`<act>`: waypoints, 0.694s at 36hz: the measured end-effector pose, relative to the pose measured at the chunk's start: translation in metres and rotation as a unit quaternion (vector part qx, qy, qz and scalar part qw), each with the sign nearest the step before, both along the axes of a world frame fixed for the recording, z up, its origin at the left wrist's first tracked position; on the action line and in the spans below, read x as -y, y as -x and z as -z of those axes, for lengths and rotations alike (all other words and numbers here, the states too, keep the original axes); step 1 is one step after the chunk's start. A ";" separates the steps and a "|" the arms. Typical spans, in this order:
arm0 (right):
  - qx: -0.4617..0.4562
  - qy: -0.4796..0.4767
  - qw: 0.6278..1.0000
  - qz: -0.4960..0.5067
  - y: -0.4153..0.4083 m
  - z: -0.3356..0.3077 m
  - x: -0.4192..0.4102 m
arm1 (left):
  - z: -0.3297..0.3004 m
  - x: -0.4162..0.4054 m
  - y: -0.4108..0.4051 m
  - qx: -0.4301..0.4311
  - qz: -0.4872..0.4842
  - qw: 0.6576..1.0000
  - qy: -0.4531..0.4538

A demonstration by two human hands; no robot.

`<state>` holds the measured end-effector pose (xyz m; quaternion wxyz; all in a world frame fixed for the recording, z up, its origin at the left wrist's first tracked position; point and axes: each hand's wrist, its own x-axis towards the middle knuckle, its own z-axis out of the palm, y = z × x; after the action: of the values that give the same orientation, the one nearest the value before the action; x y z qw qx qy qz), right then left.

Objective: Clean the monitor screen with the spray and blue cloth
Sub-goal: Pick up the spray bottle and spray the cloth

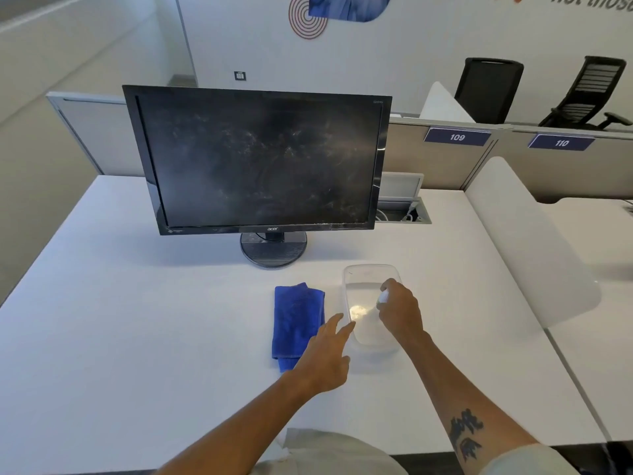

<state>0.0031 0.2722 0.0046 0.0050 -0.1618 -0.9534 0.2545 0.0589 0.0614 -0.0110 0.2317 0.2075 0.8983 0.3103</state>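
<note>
White surface (137, 320) across the whole foreground, bare at far left. Toward the back, left of both hands, an Acer monitor (260, 159) upright on a round black base (273, 250), screen dark and clouded with dusty smears and streaks. Nearer, just left of the left fingers, a folded blue cloth (296, 317) flat on the surface, its lower right corner hidden under the wrist. Left hand (325, 358) reaching forward, palm down, fingers (344, 329) spread and loosely extended, holding nothing; fingertips right at the near left edge of a clear plastic container (371, 275), contact impossible to judge. Container just right of the cloth, open at the top, a pale patch visible through its bottom. Right hand (400, 306) inside the container's right side, fingers (388, 286) curled around a small white object (383, 296), apparently the top of the spray bottle; most of it hidden by the hand, so not certain. Dark tattoo on the right forearm (466, 430). Beyond the fingers and to the right of the monitor, an open cable hatch (404, 209) sunk in the surface with white cables inside. Further right, a white divider (527, 234) between desks, blue labels reading 109 (457, 137) and 110 (561, 142) on the partition, and 2 black office chairs (488, 90) behind them.
</note>
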 end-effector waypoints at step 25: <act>-0.007 0.292 0.951 -0.106 -0.010 -0.057 0.086 | -0.013 0.052 0.006 0.014 -0.227 0.953 -0.201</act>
<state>0.0133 0.1860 0.0621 -0.0623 -0.0519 -0.8493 0.5216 0.0531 0.0098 0.0016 0.1208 0.0363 0.8375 0.5317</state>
